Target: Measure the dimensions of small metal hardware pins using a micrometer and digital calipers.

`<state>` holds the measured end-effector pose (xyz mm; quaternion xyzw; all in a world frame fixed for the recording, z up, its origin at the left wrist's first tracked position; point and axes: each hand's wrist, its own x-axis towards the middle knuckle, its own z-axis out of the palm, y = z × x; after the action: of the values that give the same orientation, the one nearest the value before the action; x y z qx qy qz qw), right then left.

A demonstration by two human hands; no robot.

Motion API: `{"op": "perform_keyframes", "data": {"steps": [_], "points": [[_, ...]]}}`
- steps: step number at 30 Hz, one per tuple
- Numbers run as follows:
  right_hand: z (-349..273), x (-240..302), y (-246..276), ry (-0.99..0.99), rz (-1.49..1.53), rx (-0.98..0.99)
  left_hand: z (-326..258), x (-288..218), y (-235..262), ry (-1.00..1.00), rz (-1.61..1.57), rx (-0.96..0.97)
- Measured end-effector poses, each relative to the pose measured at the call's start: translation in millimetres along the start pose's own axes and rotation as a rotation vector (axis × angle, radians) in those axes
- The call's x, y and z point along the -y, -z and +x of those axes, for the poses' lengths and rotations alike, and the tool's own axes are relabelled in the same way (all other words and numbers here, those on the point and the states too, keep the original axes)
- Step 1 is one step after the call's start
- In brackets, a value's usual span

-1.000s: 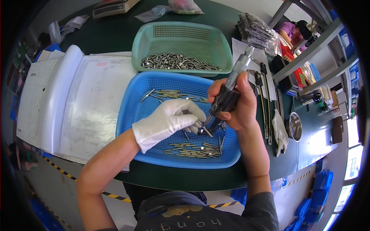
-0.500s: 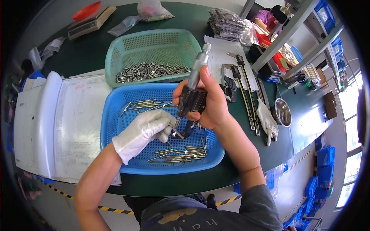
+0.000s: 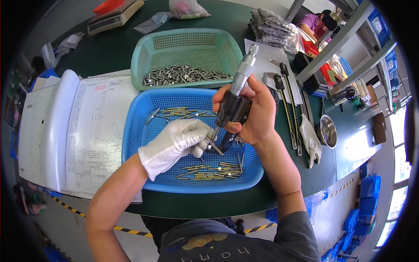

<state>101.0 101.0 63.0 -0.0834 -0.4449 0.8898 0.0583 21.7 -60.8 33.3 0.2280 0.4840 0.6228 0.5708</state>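
My right hand (image 3: 257, 115) is bare and grips a black digital micrometer (image 3: 234, 103) with a silver thimble pointing up and away. My left hand (image 3: 179, 142), in a white glove, pinches a thin metal pin (image 3: 214, 146) and holds it in the micrometer's jaw. Both hands hover over a blue mesh basket (image 3: 135, 135) with several metal pins scattered at its far side and gathered near its front (image 3: 209, 170). Behind it stands a green mesh basket (image 3: 192, 46) holding a heap of small metal parts (image 3: 185, 75).
An open binder with a technical drawing (image 3: 94, 131) lies to the left. Calipers (image 3: 288, 109), a white glove (image 3: 310, 139) and a small metal bowl (image 3: 327, 131) lie to the right. Bagged parts (image 3: 273, 28) and a scale (image 3: 114, 14) sit at the back. Another person (image 3: 316, 22) sits far right.
The view has shifted slightly. My right hand has tilted the micrometer more upright, and my gloved left hand keeps the pin at its jaw over the blue basket.
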Motion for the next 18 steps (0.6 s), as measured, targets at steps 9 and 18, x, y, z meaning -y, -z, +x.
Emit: {"op": "perform_keyframes", "data": {"steps": [9,18], "points": [[-4.1,-1.8,3.2,0.069,-0.193,-0.011,1.6,-4.2,-5.4,0.007,0.033,0.081],[2.5,-6.2,6.6,0.094,-0.150,0.065,-2.3,-2.9,-5.7,0.004,0.067,-0.036]]}}
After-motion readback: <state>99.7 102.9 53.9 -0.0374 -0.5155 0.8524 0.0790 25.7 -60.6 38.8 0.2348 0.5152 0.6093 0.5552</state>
